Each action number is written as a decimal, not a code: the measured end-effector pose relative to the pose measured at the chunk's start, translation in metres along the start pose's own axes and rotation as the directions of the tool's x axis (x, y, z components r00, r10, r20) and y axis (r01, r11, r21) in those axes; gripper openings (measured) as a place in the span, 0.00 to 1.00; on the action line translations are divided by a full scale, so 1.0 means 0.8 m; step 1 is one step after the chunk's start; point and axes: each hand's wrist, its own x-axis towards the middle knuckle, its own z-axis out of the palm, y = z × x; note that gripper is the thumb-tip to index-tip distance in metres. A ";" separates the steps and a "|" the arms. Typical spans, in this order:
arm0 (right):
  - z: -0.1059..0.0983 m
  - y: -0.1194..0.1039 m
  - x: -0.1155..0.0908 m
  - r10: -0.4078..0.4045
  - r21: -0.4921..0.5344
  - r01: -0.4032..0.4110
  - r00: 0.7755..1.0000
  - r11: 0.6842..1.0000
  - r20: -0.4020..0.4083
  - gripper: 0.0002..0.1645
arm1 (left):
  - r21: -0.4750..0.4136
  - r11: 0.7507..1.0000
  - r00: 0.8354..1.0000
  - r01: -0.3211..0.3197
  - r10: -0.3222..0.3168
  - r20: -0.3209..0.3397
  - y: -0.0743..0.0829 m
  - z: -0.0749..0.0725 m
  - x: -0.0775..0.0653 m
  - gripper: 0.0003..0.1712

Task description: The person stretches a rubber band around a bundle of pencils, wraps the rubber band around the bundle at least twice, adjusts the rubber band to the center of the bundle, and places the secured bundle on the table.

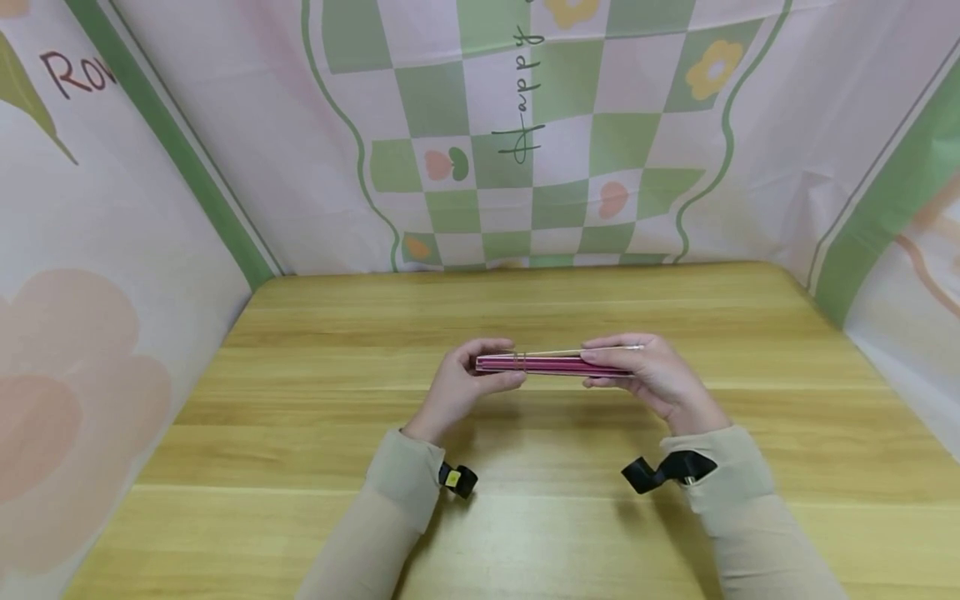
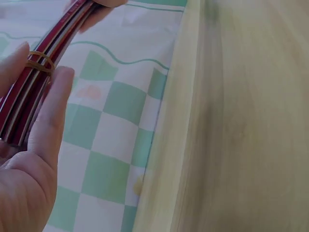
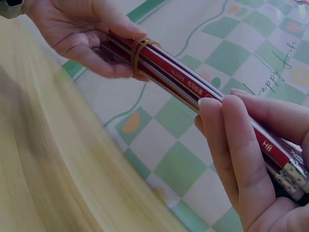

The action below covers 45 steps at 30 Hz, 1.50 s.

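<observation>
Currently my left hand [image 1: 455,385] and right hand [image 1: 666,382] clamp the pencils [image 1: 555,365]; overstretched, the band [image 3: 134,58] could snap, scattering them.

A bundle of slim dark-red pencils with dark and pale lengthwise stripes [image 3: 181,77] was held close together, side by side, above the table. Small pale printing ran along one barrel, with the letters "HB" near its silvery metal ferrules [image 3: 292,176]. A thin tan elastic band [image 3: 135,58], looped more than once, circled the bundle near the end opposite the ferrules. The bundle stretched crosswise, nearly level, between both hands: the left hand [image 1: 461,383] pinched the banded end, and the right hand [image 1: 667,379] gripped the ferrule end.
</observation>
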 end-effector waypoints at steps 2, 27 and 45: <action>0.001 0.001 0.001 0.006 -0.010 -0.006 1.000 1.000 0.005 0.14 | -0.053 0.999 1.000 0.001 0.000 0.020 0.000 0.000 -0.001 0.25; -0.010 0.000 -0.004 -0.229 -0.066 0.234 0.970 0.970 0.080 0.15 | -0.274 0.962 0.999 0.015 -0.028 -0.040 0.009 -0.012 0.000 0.18; 0.014 0.013 0.008 -0.253 0.006 0.253 0.968 0.968 0.009 0.09 | -0.203 0.979 0.999 0.017 -0.026 -0.042 0.009 -0.007 -0.001 0.19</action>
